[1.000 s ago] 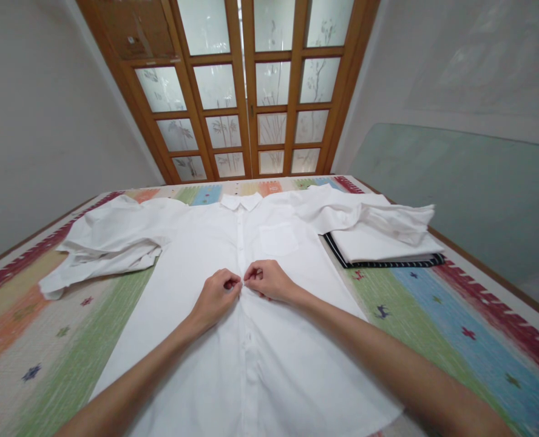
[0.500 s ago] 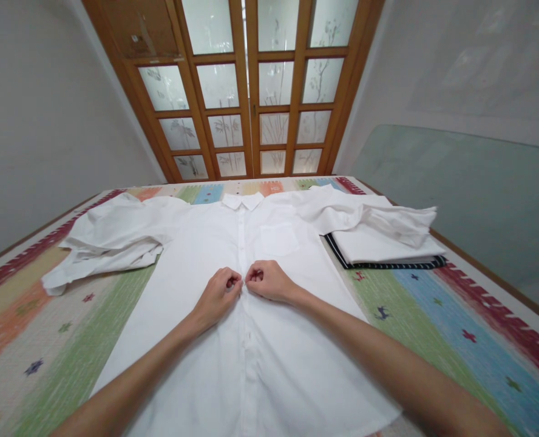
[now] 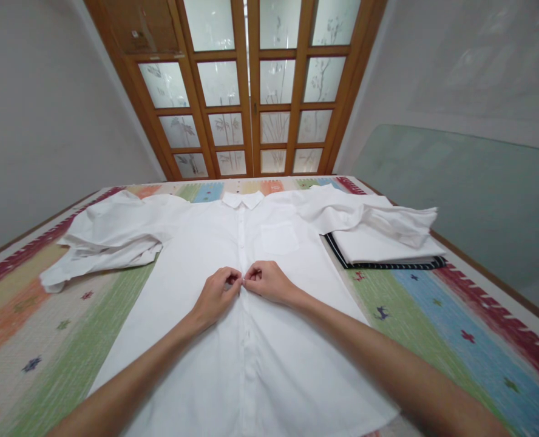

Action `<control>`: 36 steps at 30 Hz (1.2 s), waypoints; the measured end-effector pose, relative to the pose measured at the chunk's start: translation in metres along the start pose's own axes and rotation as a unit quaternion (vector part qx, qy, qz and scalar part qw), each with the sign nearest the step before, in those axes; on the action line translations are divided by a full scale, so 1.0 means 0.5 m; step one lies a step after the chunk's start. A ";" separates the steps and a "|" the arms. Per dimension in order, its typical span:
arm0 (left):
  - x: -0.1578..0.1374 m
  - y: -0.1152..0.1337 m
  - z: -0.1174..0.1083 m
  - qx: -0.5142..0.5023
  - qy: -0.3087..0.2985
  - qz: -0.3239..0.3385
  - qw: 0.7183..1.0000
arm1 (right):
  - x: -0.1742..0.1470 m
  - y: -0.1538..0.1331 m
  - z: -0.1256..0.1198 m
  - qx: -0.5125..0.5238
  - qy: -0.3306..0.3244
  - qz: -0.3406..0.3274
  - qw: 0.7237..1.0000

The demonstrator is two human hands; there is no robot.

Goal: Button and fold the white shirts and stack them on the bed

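Observation:
A white long-sleeved shirt (image 3: 192,249) lies face up, its collar (image 3: 243,199) at the far end and its sleeves spread to both sides. My left hand (image 3: 218,294) pinches the front placket about midway down the shirt. Opposite it, my right hand (image 3: 269,281) pinches the same spot, fingertips almost touching those of the left. The button and buttonhole between the fingers are too small and covered to make out. Above the hands the placket (image 3: 241,237) runs flat to the collar; below them the cloth is slightly creased.
Beneath the shirt spreads a colourful striped cloth (image 3: 415,315). Folded white fabric with a black striped edge (image 3: 388,265) sits under the sleeve at right. Wooden doors with glass panes (image 3: 251,91) stand beyond. A pale green panel (image 3: 456,176) leans along the right wall.
Both hands stay at the same place on the placket. The right fingertips have shifted very slightly left, closer to the left ones.

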State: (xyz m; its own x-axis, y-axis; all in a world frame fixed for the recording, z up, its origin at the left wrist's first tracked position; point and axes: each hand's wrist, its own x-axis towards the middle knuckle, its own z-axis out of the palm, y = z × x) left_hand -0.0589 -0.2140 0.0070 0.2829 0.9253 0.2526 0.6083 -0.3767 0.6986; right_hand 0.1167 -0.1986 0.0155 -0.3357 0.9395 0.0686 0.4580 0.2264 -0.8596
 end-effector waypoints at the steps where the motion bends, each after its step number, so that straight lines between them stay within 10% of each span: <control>1: 0.000 0.000 0.000 -0.003 0.002 0.000 1.000 | 0.000 0.001 0.000 0.003 0.001 0.000 1.000; 36: 0.007 0.003 -0.004 0.056 0.023 -0.016 0.998 | 0.009 0.031 0.015 -0.016 0.005 -0.081 0.997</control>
State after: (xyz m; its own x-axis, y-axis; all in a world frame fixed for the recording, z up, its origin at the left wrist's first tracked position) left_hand -0.0586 -0.2113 0.0104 0.2294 0.9369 0.2638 0.6969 -0.3473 0.6275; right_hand 0.1161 -0.1930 -0.0011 -0.3990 0.8923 0.2112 0.4250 0.3841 -0.8197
